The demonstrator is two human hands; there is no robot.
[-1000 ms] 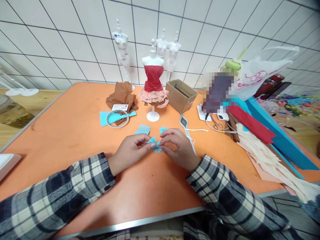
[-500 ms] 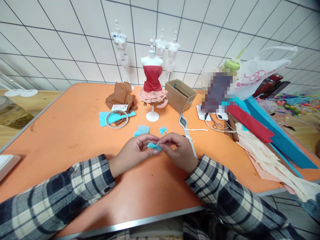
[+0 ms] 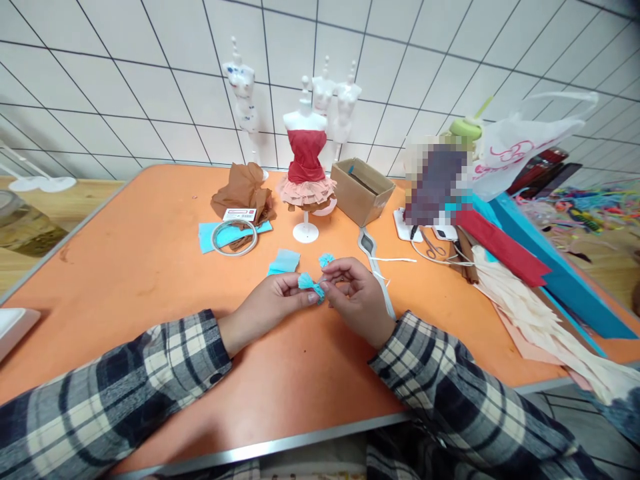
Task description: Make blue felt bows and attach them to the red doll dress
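Between my fingertips is a small light-blue piece of pleated crepe paper (image 3: 307, 282), pinched narrow at its middle like a bow. My left hand (image 3: 273, 303) grips its left side between thumb and fingers. The thumb and forefinger of my right hand (image 3: 361, 300) are closed at its right side; a thin pale strand seems to show there, too fine to be sure of. Just beyond my right fingers lies a second gathered blue paper piece (image 3: 326, 259), partly covered by them. Flat blue paper pieces (image 3: 285, 261) rest behind my left hand.
A mini dress form (image 3: 306, 157) in red and pink ruffles stands ahead, bare white forms (image 3: 244, 97) behind it. Nearby are a cardboard box (image 3: 361, 200), a metal ring (image 3: 215, 244), brown paper (image 3: 240, 187), a grey strap (image 3: 367, 243), scissors (image 3: 436, 251) and cream paper strips (image 3: 520, 300).
The blue crepe piece has turned between my fingers and now shows its fanned end and pinched middle. My right fingers have shifted slightly up, over part of the second blue piece.
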